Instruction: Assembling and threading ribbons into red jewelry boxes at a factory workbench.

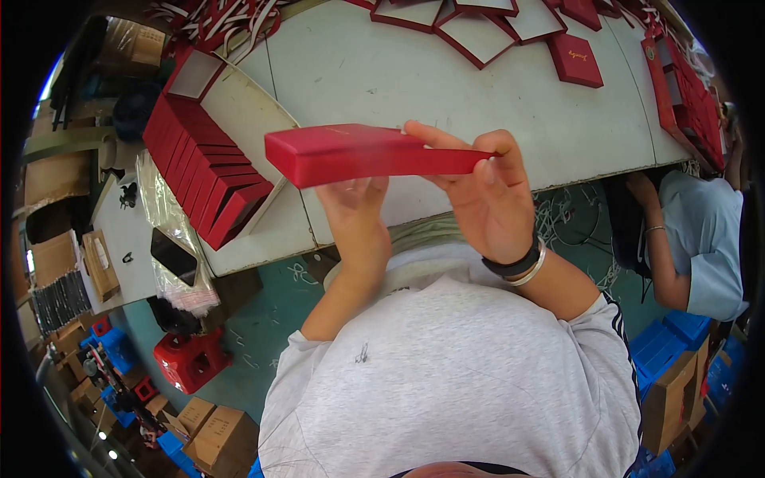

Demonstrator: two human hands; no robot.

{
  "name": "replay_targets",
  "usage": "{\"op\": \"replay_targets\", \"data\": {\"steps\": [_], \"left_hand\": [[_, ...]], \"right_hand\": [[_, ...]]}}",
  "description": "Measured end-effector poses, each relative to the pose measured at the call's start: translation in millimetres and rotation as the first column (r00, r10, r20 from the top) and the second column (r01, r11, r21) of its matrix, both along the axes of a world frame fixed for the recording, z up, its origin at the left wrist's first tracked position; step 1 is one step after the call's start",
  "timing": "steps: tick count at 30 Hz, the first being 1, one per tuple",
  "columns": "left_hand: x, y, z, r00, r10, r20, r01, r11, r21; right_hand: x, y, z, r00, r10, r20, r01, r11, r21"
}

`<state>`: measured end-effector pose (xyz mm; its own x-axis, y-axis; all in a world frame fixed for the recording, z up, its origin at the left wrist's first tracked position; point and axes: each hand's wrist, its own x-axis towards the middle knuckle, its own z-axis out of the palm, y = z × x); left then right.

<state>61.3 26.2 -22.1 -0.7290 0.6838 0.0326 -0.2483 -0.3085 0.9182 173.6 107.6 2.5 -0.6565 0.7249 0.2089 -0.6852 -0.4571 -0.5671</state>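
Observation:
A flat red gift box (323,151) is held up above the front of the table, its long side facing me. My left hand (355,219) grips it from below; its fingers are partly hidden behind the box. From the box's right end a red ribbon (453,162) stretches to the right. My right hand (494,203) is closed on that ribbon, pinching its end between thumb and index finger, while the other fingers reach behind the ribbon toward the box. A dark band and a bracelet circle my right wrist.
Red boxes (195,163) stand in a row in a tray at left. Open box parts (476,36) and a closed red box (575,60) lie at the back. Ribbons (231,28) are heaped far left. A phone (174,256) rests on plastic bags. Another person (693,239) sits at right.

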Motion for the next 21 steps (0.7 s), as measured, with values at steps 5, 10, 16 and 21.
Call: {"op": "replay_targets", "data": {"steps": [5, 10, 16, 21], "left_hand": [[-26, -16, 21, 0.673, 0.221, -0.706, -0.248, 0.966, 0.066], [-33, -20, 49, 0.504, -0.204, -0.839, 0.155, 0.977, -0.144], [-29, -18, 28, 0.581, -0.173, -0.796, 0.134, 0.984, -0.116], [-34, -12, 26, 0.272, -0.236, -0.933, -0.027, 0.967, -0.253]], "right_hand": [[30, 21, 13, 0.977, -0.019, 0.214, -0.022, 0.983, 0.184], [43, 20, 22, 0.942, -0.014, 0.334, -0.052, 0.981, 0.188], [56, 38, 41, 0.768, -0.223, 0.601, 0.004, 0.939, 0.344], [67, 44, 79, 0.623, -0.510, 0.594, -0.038, 0.738, 0.674]]}}
